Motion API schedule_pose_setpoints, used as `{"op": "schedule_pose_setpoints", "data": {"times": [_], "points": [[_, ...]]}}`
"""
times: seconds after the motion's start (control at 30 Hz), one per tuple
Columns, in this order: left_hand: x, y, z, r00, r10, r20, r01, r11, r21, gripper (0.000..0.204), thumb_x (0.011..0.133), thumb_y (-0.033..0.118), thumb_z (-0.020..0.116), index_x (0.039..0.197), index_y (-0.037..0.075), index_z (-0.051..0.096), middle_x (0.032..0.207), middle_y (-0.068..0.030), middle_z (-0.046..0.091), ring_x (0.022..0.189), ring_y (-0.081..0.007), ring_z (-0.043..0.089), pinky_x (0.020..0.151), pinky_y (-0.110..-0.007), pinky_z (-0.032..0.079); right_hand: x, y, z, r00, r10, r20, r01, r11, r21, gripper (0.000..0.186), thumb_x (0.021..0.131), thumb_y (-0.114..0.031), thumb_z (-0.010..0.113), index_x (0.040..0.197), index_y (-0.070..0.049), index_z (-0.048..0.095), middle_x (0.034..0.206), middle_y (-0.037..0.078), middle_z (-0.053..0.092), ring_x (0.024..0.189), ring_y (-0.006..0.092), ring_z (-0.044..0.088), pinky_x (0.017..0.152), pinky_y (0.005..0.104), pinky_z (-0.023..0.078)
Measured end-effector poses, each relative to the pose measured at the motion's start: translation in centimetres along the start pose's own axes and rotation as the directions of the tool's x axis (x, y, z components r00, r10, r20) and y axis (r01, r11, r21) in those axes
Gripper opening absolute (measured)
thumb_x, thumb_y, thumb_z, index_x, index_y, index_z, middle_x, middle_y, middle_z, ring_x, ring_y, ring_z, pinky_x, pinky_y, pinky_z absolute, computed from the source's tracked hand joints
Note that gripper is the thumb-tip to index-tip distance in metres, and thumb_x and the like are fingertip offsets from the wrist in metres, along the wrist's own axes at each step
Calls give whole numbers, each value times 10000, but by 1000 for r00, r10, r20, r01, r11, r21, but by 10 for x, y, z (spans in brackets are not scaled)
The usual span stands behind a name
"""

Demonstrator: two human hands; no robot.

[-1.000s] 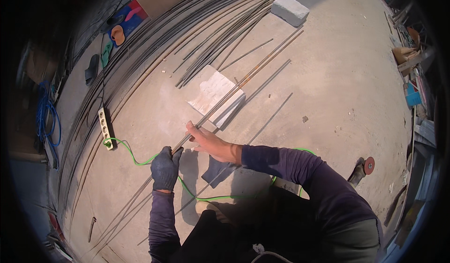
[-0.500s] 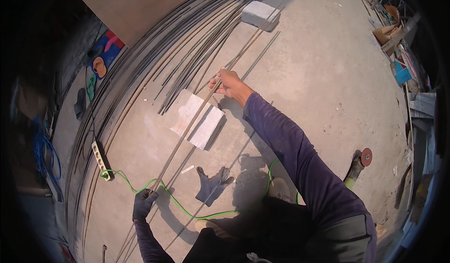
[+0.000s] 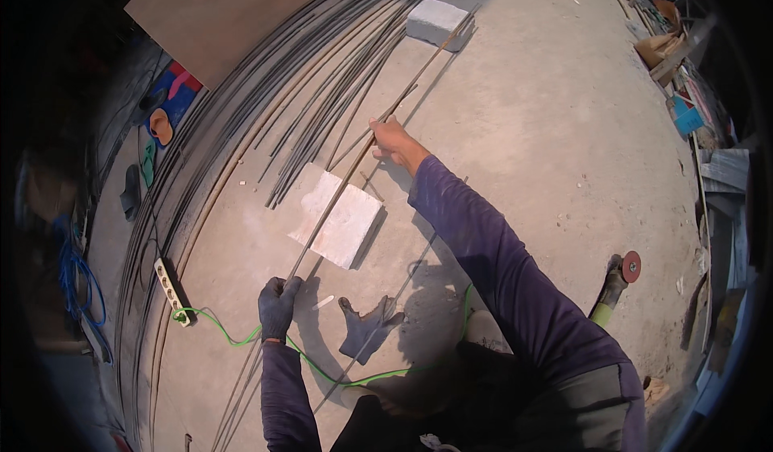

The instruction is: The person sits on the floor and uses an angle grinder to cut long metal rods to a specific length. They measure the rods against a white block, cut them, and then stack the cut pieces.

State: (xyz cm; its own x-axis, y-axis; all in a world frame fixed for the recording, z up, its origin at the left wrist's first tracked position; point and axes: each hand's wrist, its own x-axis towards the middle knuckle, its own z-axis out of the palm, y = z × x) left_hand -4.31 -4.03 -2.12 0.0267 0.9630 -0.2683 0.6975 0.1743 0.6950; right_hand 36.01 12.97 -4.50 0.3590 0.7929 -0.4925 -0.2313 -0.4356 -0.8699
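"How is the grip?"

"Nearest, the gloved left hand (image 3: 277,309) is clamped around thin metal rods (image 3: 328,212). Just right of it, a loose glove (image 3: 366,331) lies on the floor (image 3: 523,170); left of that hand is a white power strip (image 3: 171,291)."

"And farther along?"

"A white block (image 3: 344,222) sits beneath the rods, between the hands. Past it, the bare right hand (image 3: 393,140) is also closed on the rods. Beyond that hand, the rods' far end crosses a second block (image 3: 435,19), with a heap of rods (image 3: 326,130) to the left."
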Motion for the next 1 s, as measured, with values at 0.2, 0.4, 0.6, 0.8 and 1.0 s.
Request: {"op": "schedule_pose_setpoints", "data": {"times": [0.2,0.4,0.6,0.8,1.0], "points": [[5,-19,-3,998,30,49,-18,975,-222,293,942,273,720,873,-12,710,713,-38,680,641,-98,581,585,-301,451,-17,4,11,993,-62,98,44,983,176,683,1066,-210,483,1571,31,91,1215,166,588,986,260,697,802,425,592],[13,-3,-2,999,22,-34,-26,992,-127,316,949,292,712,854,-9,711,686,-27,653,624,-90,545,579,-305,433,12,-17,19,993,-73,97,69,997,46,462,993,-49,446,1408,83,295,1077,206,624,796,262,715,635,404,597],[20,-4,12,993,89,-78,-89,996,9,379,954,347,681,866,-21,691,684,-133,651,613,-185,569,600,-362,448,14,-6,20,998,-55,20,55,998,-12,475,1067,-190,434,1462,20,275,1172,155,591,895,235,701,719,382,576],[20,-8,12,986,125,-114,-125,992,3,377,951,372,676,887,1,689,751,-183,679,677,-283,651,642,-403,483,1,-5,6,998,-47,34,47,999,26,525,1064,-210,464,1477,33,250,1163,135,590,950,228,674,805,415,593],[23,-3,12,980,114,-166,-100,991,91,375,942,392,675,884,21,691,783,-209,679,705,-353,664,651,-434,489,-9,-17,10,983,-67,169,53,995,87,513,1052,-226,528,1437,31,307,1118,108,559,1043,252,640,912,457,579]]}}
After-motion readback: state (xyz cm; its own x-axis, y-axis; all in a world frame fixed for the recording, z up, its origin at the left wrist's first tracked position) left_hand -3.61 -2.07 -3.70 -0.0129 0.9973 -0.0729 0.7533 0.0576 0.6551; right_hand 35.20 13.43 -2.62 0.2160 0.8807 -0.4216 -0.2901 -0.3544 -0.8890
